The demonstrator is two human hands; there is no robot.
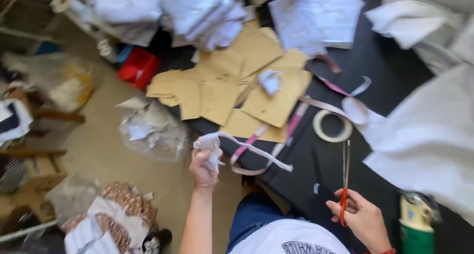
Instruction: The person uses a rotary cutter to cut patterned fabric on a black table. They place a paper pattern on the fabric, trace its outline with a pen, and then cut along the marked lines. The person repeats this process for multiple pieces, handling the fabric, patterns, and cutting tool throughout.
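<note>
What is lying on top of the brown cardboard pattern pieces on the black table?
A small crumpled white fabric scrap sits on the cardboard pieces; stacked white fabric overlaps their far edge. The black table beneath them is covered there.

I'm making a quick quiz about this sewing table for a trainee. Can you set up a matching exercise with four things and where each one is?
Things:
1. scissors
2. white fabric scraps
3. roll of tape
4. red box

Places:
A. on the floor beside the table
B. in the right hand
C. flat on the black table, by the brown paper patterns
D. bunched in the left hand

Pairs: 1-B, 2-D, 3-C, 4-A
</note>
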